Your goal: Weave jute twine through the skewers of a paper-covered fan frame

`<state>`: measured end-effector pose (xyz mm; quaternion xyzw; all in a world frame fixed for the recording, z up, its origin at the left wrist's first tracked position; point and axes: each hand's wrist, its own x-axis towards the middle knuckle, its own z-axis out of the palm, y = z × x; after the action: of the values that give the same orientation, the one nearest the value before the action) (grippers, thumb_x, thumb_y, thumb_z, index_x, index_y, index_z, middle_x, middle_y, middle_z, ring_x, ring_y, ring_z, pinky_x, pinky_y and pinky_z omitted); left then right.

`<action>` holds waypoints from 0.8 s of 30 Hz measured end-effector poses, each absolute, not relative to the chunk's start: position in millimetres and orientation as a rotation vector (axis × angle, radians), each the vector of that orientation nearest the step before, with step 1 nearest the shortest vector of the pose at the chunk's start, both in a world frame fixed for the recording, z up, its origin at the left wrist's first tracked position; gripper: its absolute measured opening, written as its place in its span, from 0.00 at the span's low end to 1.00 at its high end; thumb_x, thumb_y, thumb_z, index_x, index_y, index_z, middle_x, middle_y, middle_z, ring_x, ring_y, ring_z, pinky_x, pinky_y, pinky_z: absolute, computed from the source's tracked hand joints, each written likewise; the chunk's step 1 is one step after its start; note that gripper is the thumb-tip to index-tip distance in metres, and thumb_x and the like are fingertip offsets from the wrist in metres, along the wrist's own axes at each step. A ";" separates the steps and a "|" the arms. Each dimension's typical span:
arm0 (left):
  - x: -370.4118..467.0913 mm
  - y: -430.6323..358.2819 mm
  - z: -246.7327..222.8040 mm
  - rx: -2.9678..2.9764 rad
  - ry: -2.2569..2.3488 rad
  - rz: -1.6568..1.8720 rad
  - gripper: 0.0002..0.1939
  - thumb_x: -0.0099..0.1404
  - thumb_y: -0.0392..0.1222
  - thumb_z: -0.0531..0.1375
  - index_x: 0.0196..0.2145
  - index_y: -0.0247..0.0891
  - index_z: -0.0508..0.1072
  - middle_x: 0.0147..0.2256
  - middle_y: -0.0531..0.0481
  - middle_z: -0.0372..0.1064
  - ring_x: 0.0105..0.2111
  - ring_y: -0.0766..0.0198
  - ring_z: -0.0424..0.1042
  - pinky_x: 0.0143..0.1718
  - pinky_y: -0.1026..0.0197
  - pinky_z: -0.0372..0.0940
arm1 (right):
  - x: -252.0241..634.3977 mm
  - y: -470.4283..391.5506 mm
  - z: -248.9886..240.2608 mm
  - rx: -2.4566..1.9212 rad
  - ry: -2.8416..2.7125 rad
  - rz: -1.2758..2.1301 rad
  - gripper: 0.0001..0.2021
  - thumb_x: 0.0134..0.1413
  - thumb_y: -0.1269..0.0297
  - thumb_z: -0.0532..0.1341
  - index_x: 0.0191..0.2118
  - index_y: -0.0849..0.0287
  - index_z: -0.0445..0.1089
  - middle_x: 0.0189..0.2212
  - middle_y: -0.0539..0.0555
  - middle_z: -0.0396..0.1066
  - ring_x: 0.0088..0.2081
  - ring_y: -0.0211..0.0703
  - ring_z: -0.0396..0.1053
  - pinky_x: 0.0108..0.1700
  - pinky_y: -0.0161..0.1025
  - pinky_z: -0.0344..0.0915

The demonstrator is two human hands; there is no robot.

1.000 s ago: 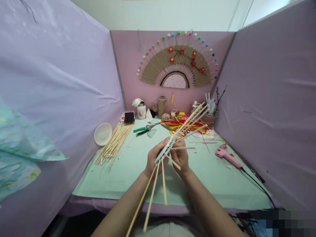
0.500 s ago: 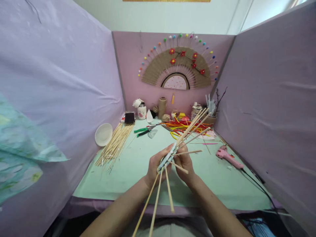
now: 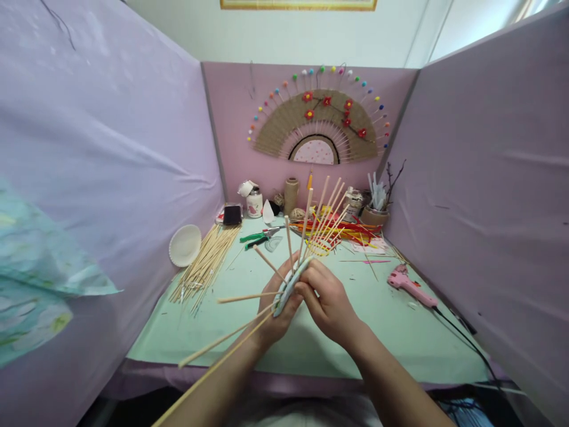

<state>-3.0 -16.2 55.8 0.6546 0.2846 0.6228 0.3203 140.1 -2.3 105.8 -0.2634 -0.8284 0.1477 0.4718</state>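
Note:
A pale blue piece [image 3: 291, 287] with several thin wooden sticks [image 3: 308, 222] fanning out of it is held in front of me, tilted, seen nearly edge-on. Its left and lower side rests in my left hand [image 3: 276, 314], whose fingers wrap behind it and are partly hidden. My right hand [image 3: 326, 296] pinches the right side of the same piece, thumb and fingers pressed on its blue face. Some sticks point up and away, others down to the left across my left forearm.
Loose sticks [image 3: 207, 258] and a white bowl [image 3: 185, 245] lie left. Green-handled pliers [image 3: 255, 238] and red and yellow strips [image 3: 351, 231] are behind the hands. A pink glue gun [image 3: 411, 286] with a cord lies right. A decorated fan [image 3: 284, 127] hangs on the back panel.
The stick piece has been turned: its sticks now spread up and to the left instead of right and down. My right hand has come round onto its blue face.

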 end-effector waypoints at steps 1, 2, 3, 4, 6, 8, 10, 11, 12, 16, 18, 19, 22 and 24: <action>-3.8 -18.1 57.2 1.725 0.710 1.608 0.35 0.65 0.45 0.61 0.66 0.44 0.55 0.66 0.42 0.53 0.64 0.51 0.57 0.64 0.50 0.55 | 140.6 -6.2 109.5 -0.666 -2.045 0.397 0.08 0.63 0.69 0.55 0.31 0.56 0.59 0.31 0.51 0.60 0.35 0.42 0.59 0.37 0.39 0.59; -4.5 -20.4 59.2 1.727 0.669 1.579 0.38 0.63 0.47 0.62 0.67 0.43 0.53 0.66 0.41 0.53 0.63 0.49 0.58 0.64 0.50 0.55 | 141.1 -9.8 112.8 -0.691 -2.058 0.435 0.09 0.62 0.69 0.56 0.30 0.56 0.58 0.32 0.51 0.59 0.36 0.42 0.60 0.37 0.38 0.59; -4.8 -23.0 61.5 1.726 0.629 1.552 0.42 0.61 0.49 0.64 0.68 0.43 0.51 0.66 0.40 0.53 0.63 0.48 0.58 0.64 0.49 0.55 | 141.7 -12.9 115.6 -0.716 -2.068 0.470 0.09 0.61 0.70 0.57 0.30 0.56 0.58 0.32 0.51 0.59 0.36 0.41 0.60 0.37 0.38 0.60; -4.8 -25.8 64.0 1.729 0.599 1.528 0.44 0.60 0.50 0.65 0.68 0.43 0.49 0.66 0.40 0.53 0.63 0.47 0.58 0.63 0.49 0.56 | 142.3 -15.7 118.0 -0.737 -2.076 0.498 0.09 0.60 0.70 0.58 0.30 0.56 0.58 0.33 0.51 0.59 0.37 0.41 0.60 0.38 0.38 0.60; -3.9 -31.1 68.2 1.752 0.564 1.509 0.45 0.60 0.50 0.65 0.68 0.44 0.47 0.65 0.40 0.54 0.63 0.47 0.58 0.63 0.49 0.56 | 143.0 -20.1 121.5 -0.763 -2.095 0.533 0.09 0.58 0.73 0.58 0.30 0.56 0.58 0.34 0.51 0.60 0.38 0.42 0.60 0.39 0.39 0.61; -2.4 -35.3 70.1 1.789 0.558 1.517 0.43 0.62 0.46 0.64 0.69 0.45 0.47 0.65 0.41 0.54 0.64 0.49 0.57 0.64 0.50 0.55 | 143.0 -23.4 123.3 -0.780 -2.100 0.538 0.09 0.58 0.75 0.58 0.30 0.56 0.58 0.35 0.51 0.60 0.38 0.42 0.60 0.39 0.39 0.61; -1.1 -38.3 69.6 1.827 0.575 1.526 0.42 0.62 0.44 0.63 0.68 0.47 0.47 0.66 0.43 0.53 0.64 0.50 0.55 0.65 0.50 0.54 | 142.2 -25.7 123.7 -0.789 -2.081 0.533 0.10 0.57 0.75 0.57 0.29 0.56 0.57 0.34 0.51 0.59 0.37 0.42 0.60 0.38 0.39 0.61; -0.7 -39.4 69.0 1.834 0.593 1.527 0.42 0.62 0.43 0.64 0.68 0.48 0.47 0.66 0.44 0.52 0.65 0.50 0.54 0.65 0.50 0.52 | 141.5 -26.4 123.5 -0.790 -2.067 0.528 0.10 0.57 0.75 0.56 0.29 0.56 0.56 0.34 0.51 0.59 0.37 0.42 0.59 0.38 0.39 0.61; -0.4 -40.5 68.3 1.831 0.621 1.525 0.42 0.62 0.43 0.64 0.68 0.49 0.48 0.67 0.44 0.51 0.65 0.50 0.54 0.66 0.50 0.52 | 140.8 -26.8 123.1 -0.791 -2.054 0.522 0.10 0.58 0.75 0.56 0.29 0.56 0.56 0.33 0.51 0.59 0.37 0.42 0.59 0.38 0.39 0.61; -0.6 -44.6 68.7 1.787 0.731 1.502 0.41 0.62 0.43 0.63 0.68 0.44 0.48 0.66 0.42 0.52 0.65 0.50 0.53 0.66 0.48 0.52 | 138.6 -26.7 121.4 -0.802 -2.048 0.522 0.09 0.59 0.71 0.56 0.28 0.56 0.56 0.33 0.52 0.59 0.37 0.43 0.59 0.38 0.39 0.61; -0.8 -46.2 70.6 1.781 0.750 1.491 0.41 0.62 0.43 0.63 0.68 0.43 0.49 0.66 0.41 0.52 0.65 0.49 0.54 0.66 0.48 0.52 | 138.4 -26.7 120.8 -0.810 -2.051 0.527 0.09 0.59 0.70 0.56 0.28 0.57 0.56 0.33 0.52 0.59 0.37 0.43 0.60 0.37 0.39 0.61; -0.7 -46.8 71.6 1.778 0.751 1.491 0.41 0.62 0.44 0.63 0.68 0.42 0.49 0.66 0.41 0.52 0.65 0.49 0.54 0.66 0.49 0.52 | 138.5 -26.8 120.5 -0.813 -2.048 0.526 0.09 0.58 0.70 0.57 0.28 0.57 0.56 0.33 0.52 0.59 0.36 0.43 0.60 0.37 0.39 0.61; 1.0 -48.0 74.5 1.762 0.747 1.488 0.41 0.62 0.45 0.63 0.68 0.42 0.50 0.66 0.41 0.52 0.65 0.50 0.55 0.66 0.49 0.51 | 139.4 -27.5 119.9 -0.806 -2.035 0.507 0.09 0.58 0.70 0.56 0.28 0.57 0.56 0.33 0.52 0.60 0.36 0.43 0.60 0.37 0.39 0.61; 3.0 -48.4 76.1 1.750 0.750 1.490 0.41 0.62 0.45 0.63 0.68 0.42 0.49 0.66 0.41 0.52 0.65 0.50 0.55 0.66 0.49 0.51 | 140.0 -27.8 119.9 -0.795 -2.025 0.488 0.10 0.59 0.69 0.56 0.28 0.57 0.56 0.33 0.52 0.60 0.37 0.43 0.60 0.37 0.39 0.61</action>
<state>3.0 -48.4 76.1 0.6770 0.2902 0.5762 0.3542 140.0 -27.8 119.9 -0.3202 -0.8154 0.1966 0.4404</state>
